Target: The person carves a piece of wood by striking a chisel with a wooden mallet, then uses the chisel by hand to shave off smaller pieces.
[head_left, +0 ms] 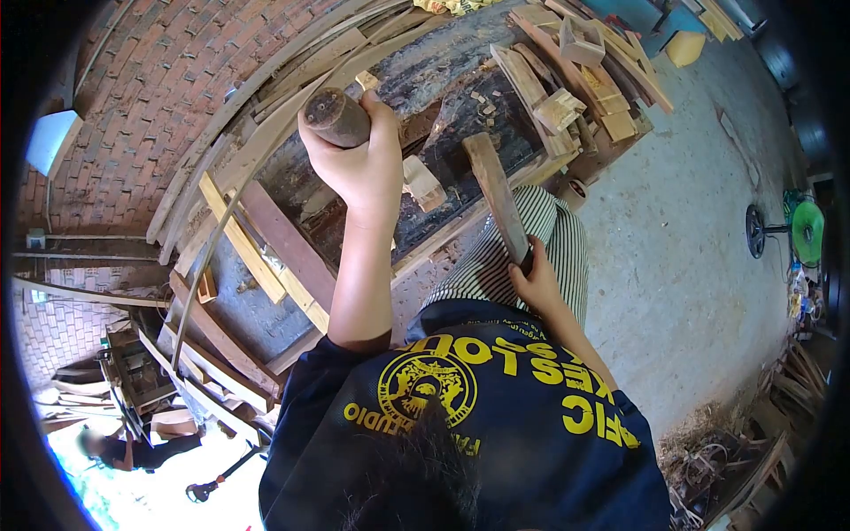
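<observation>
My left hand (359, 159) is raised over the workbench (443, 239), its fingers wrapped round a dark round-ended wooden piece (337, 118). Lower and to the right, beside the striped trousers, my right hand (537, 276) grips one end of a long flat wooden bar (496, 190). The bar slants up and left, its far end over the bench edge. Between the two hands a pale wooden block (424, 184) lies on the bench, with small wood chips (483, 104) beyond it.
Stacked boards and offcuts (611, 88) lie at the bench's far right. Long planks (243, 243) lean at the left. A green fan (807, 232) stands far right on the concrete floor (673, 265). Another person (150, 451) is at the lower left.
</observation>
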